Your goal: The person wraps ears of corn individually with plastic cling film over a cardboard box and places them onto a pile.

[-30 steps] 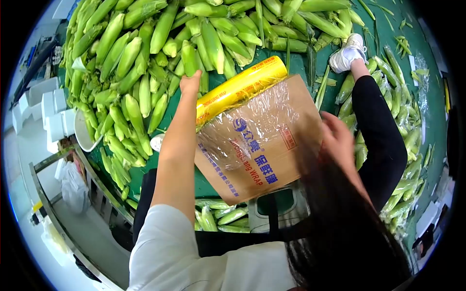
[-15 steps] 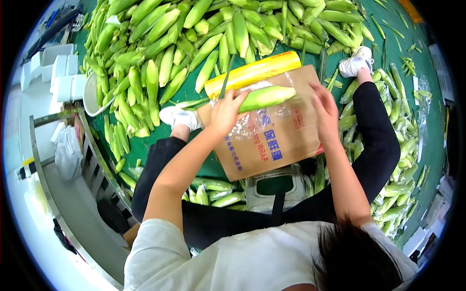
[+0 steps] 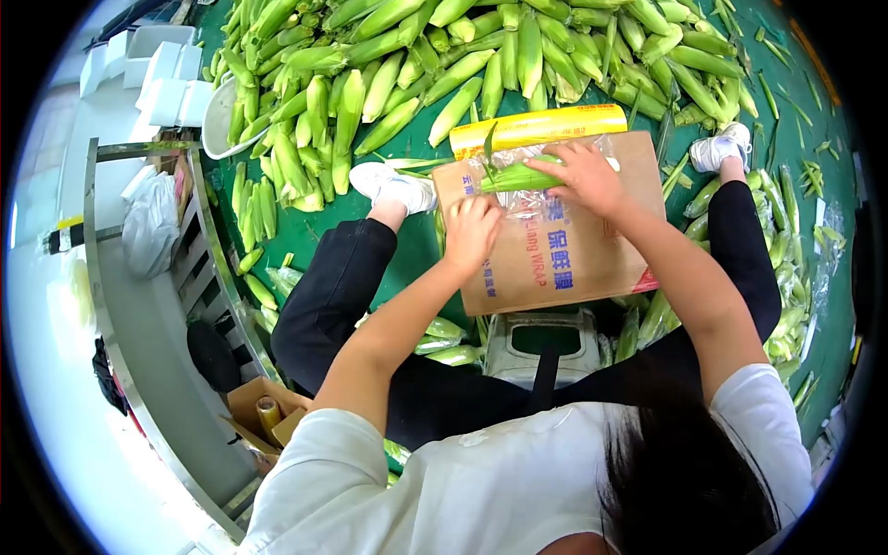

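Observation:
One green corn cob (image 3: 520, 176) lies on clear film on top of a brown cardboard box (image 3: 527, 268) with blue and red print. My right hand (image 3: 585, 176) rests over the cob's right part, its fingers spread on the cob and film. At the cob's left end, my left hand (image 3: 474, 227) has its fingers bent together at the film's lower left edge; whatever they pinch is too small to make out. Behind the cob, a yellow roll of wrap (image 3: 546, 127) lies along the box's far edge.
A large heap of green corn (image 3: 370, 74) spreads beyond the box. Film-wrapped cobs (image 3: 786, 259) lie at the right. A white basin (image 3: 222, 120), a metal rack (image 3: 111, 305) and an open carton (image 3: 248, 404) are at the left. A grey stool (image 3: 499, 356) stands between the legs.
A second ago my left hand was reaching to the heap; then it held the cob above the box. Now the cob lies on the film, with my right hand moved over it.

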Demonstrator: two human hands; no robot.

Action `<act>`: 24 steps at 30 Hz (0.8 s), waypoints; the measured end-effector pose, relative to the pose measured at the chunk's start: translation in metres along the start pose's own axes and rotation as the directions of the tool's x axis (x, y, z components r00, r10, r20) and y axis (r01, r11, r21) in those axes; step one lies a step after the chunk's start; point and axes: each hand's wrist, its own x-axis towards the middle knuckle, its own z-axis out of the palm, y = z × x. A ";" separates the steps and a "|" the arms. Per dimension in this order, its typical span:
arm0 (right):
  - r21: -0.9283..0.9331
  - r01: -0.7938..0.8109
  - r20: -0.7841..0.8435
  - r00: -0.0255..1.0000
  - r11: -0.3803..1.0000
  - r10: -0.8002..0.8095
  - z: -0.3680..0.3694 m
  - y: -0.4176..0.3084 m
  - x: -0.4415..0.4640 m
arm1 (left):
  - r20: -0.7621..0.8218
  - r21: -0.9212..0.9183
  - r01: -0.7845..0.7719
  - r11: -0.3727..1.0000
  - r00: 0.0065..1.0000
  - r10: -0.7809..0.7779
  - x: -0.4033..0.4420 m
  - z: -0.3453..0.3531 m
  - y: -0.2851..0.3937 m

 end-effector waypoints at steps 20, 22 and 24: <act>-0.045 -0.387 -0.212 0.905 0.921 0.370 0.029 0.003 0.002 | 0.571 -0.044 -0.151 0.988 0.807 0.149 0.157 -0.012 -0.024; 0.143 -0.384 -0.181 0.896 0.912 0.406 0.016 0.023 0.039 | 0.491 0.033 -0.023 0.999 0.871 0.004 0.199 -0.053 -0.053; 0.161 -0.408 0.139 0.911 0.899 0.388 -0.003 -0.004 0.048 | 0.271 -0.092 0.171 0.981 0.952 -0.140 0.226 -0.083 -0.087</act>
